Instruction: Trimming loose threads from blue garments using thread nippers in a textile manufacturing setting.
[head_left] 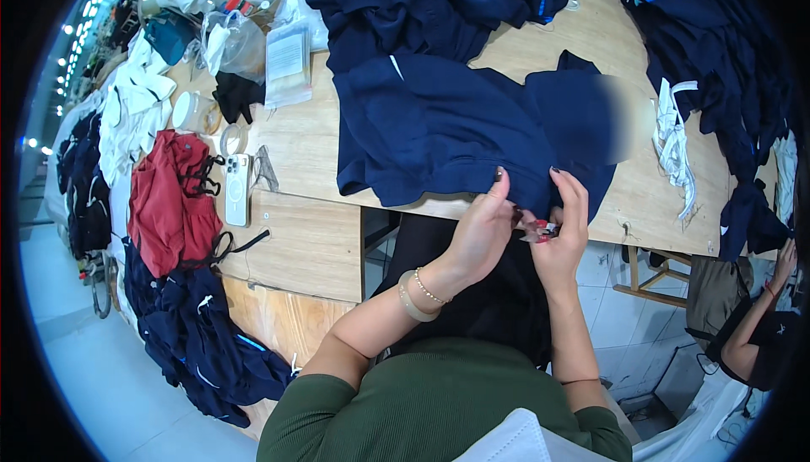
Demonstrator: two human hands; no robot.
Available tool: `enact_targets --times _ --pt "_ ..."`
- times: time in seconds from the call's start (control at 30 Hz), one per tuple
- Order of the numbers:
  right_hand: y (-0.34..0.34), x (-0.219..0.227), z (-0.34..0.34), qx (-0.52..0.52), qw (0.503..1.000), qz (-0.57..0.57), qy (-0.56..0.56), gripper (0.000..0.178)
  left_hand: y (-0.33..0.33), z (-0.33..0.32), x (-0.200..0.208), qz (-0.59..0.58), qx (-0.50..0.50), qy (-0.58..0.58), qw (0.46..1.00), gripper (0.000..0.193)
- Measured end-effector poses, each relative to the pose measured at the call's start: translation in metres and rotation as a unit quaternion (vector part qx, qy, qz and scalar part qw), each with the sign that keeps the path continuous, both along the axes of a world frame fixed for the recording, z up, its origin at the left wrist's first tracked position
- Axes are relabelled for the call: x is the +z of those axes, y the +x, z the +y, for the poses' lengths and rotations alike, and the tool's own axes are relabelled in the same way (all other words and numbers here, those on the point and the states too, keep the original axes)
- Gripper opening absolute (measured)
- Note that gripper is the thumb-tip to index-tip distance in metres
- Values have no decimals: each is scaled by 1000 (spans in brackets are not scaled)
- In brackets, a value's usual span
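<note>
One navy garment (439, 129) | left hand (479, 238) half-curled, grip unclear | right hand (564, 241) curled round red tool (541, 231)

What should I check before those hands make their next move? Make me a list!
1. Dark blue garment on the table: ok, most of it lies there.
2. Garment smooth: not ok, it has creases.
3. Left hand and right hand at the garment: ok, both are at its near edge.
4. Small red thing safe to touch: cannot tell, it sits in the right hand, partly hidden.
5. White phone out of the way: ok, it lies off to the left, apart from the garment.
</note>
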State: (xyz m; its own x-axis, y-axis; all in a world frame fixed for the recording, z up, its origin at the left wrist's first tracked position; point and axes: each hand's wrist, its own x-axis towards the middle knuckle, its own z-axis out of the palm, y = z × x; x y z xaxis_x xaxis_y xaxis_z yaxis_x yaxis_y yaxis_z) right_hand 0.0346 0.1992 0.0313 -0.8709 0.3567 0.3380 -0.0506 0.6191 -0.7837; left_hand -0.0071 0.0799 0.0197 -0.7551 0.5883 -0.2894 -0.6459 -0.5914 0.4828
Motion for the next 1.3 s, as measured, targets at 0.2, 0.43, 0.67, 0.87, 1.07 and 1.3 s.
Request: enact_targets --times 0.2,0.43,0.67,0.87,1.07,1.3 --pt "-16 -18 34 -31 986 103 124 50 -19 -16 10 -94 137 37 985 49" --pt "-36 -37 98 -101 981 116 121 52 -26 -66 2 -70 253 100 960 51" --pt "-40 -32 95 -44 989 28 139 58 -21 -54 1 -71 272 96 955 54" --pt "21 -11 81 152 878 21 -453 30 -10 -38 10 -58 261 66 961 57" --pt "-3 15 2 112 678 -75 -723 52 29 1 -16 125 187 48 973 41" --pt "-36 31 93 84 785 149 -596 31 25 -72 -2 617 -26 -443 650 55"
